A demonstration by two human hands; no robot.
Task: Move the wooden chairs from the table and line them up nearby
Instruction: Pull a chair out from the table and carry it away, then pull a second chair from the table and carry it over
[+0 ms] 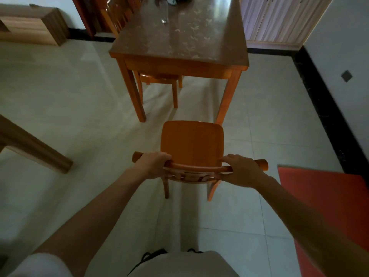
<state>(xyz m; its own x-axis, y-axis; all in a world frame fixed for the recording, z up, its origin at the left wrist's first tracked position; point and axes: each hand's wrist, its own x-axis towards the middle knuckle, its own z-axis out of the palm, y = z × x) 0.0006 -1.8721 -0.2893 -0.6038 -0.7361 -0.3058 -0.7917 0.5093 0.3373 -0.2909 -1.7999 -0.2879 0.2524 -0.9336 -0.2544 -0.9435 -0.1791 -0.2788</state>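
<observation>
An orange wooden chair (192,140) stands on the tiled floor just in front of me, clear of the wooden table (179,62), its seat facing the table. My left hand (153,164) grips the left end of its curved top rail. My right hand (242,169) grips the right end of the same rail. A second wooden chair (158,77) is tucked under the table's left side, only its seat and legs showing. More chair backs (117,15) stand along the table's far left edge.
A drinking glass (164,13) stands on the table top. A light wooden cabinet (34,27) sits at the back left. A wooden beam or furniture leg (34,148) juts in from the left. A red mat (327,196) lies at the right, by the black skirting of the wall.
</observation>
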